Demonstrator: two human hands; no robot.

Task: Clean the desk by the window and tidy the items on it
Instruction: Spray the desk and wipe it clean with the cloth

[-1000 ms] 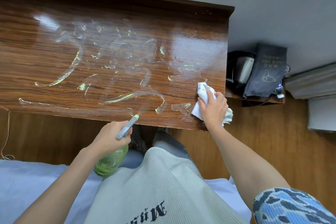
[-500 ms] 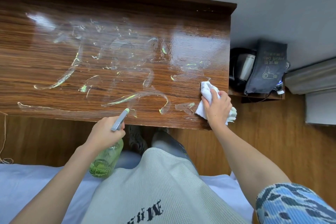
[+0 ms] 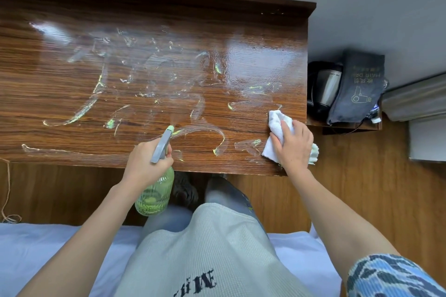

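The wood-grain surface (image 3: 72,94) looked glossy and wet-streaked, the cloth (image 3: 275,125) soft white terry, the spray bottle (image 3: 154,198) ribbed translucent green.

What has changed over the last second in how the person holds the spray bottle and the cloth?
The left hand has lifted the green spray bottle up and forward, so its nozzle is now over the desk edge, with a faint mist ahead of it. The right hand still presses the white cloth on the desk's right end.

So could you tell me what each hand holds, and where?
Left hand grips the spray bottle at its neck; right hand presses the cloth.
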